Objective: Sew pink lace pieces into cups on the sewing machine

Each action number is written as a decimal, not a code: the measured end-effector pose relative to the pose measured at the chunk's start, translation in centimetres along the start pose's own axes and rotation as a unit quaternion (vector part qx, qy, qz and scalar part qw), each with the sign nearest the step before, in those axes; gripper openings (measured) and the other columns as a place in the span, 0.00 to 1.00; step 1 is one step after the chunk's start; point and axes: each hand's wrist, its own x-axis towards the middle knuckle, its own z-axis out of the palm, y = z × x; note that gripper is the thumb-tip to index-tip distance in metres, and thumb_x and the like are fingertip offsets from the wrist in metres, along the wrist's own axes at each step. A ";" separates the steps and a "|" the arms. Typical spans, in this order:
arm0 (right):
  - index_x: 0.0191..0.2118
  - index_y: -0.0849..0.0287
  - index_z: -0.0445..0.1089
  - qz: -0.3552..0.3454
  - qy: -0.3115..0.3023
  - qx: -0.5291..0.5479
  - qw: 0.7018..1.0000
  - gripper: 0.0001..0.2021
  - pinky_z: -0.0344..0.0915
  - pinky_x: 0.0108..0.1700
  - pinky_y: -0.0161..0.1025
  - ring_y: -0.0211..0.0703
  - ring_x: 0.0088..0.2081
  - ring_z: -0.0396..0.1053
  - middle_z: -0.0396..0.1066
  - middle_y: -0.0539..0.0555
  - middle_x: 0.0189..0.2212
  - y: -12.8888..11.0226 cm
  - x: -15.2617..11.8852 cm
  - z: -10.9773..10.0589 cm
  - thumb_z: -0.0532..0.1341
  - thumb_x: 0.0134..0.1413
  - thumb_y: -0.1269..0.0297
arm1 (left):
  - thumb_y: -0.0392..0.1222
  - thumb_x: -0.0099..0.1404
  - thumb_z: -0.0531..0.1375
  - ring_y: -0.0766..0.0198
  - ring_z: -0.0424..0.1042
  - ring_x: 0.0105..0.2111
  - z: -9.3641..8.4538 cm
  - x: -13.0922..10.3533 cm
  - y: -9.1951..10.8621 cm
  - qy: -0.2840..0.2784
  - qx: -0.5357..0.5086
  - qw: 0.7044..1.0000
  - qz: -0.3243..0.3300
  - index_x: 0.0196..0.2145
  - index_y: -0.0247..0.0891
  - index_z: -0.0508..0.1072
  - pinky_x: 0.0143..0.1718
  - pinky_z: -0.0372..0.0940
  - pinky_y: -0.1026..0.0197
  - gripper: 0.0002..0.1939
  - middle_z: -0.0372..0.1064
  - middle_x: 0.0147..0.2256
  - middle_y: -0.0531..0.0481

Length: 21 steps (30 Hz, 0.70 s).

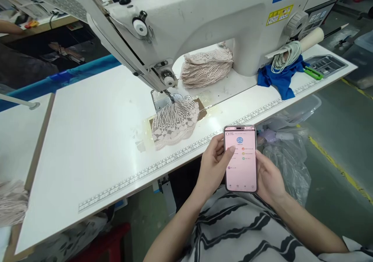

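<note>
A smartphone with a lit pinkish screen is held upright above my lap, just off the table's front edge. My left hand grips its left side, the thumb lying over the screen. Along the right edge, my right hand supports it, with most of those fingers hidden behind the phone. Beyond my hands, a piece of beige lace lies gathered under the needle of a white sewing machine. A folded stack of beige lace rests beneath the machine's arm.
A printed ruler runs along the front of the white table. At the right lie a blue cloth, a coil of cord and a green cutter. More lace sits at far left. Another person's arm shows at upper left.
</note>
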 end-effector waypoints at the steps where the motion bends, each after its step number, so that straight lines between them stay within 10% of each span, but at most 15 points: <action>1: 0.44 0.54 0.76 -0.002 0.002 0.004 1.000 0.17 0.64 0.54 0.52 0.55 0.50 0.70 0.76 0.54 0.44 -0.2 0.0 0.1 0.60 0.55 0.51 | 0.45 0.67 0.58 0.57 0.69 0.50 -0.2 -0.2 0.1 -0.007 0.002 1.000 -0.004 0.53 0.39 0.64 0.48 0.66 0.59 0.18 0.69 0.51 0.43; 10: 0.37 0.54 0.76 -0.108 0.041 -0.037 0.993 0.15 0.68 0.50 0.49 0.54 0.47 0.72 0.78 0.51 0.37 -2.5 0.9 0.6 0.62 0.50 0.50 | 0.42 0.67 0.58 0.56 0.70 0.50 -1.3 -3.2 -0.8 -0.209 0.047 0.969 -0.123 0.61 0.47 0.55 0.46 0.68 0.57 0.27 0.67 0.54 0.45; 21: 0.37 0.53 0.75 -0.113 0.036 -0.056 0.991 0.15 0.69 0.48 0.47 0.52 0.46 0.72 0.77 0.51 0.36 -2.0 1.0 0.8 0.61 0.52 0.49 | 0.43 0.68 0.56 0.55 0.73 0.45 -0.8 -3.3 -1.8 -0.160 0.024 0.979 -0.123 0.56 0.39 0.62 0.41 0.71 0.57 0.20 0.71 0.49 0.43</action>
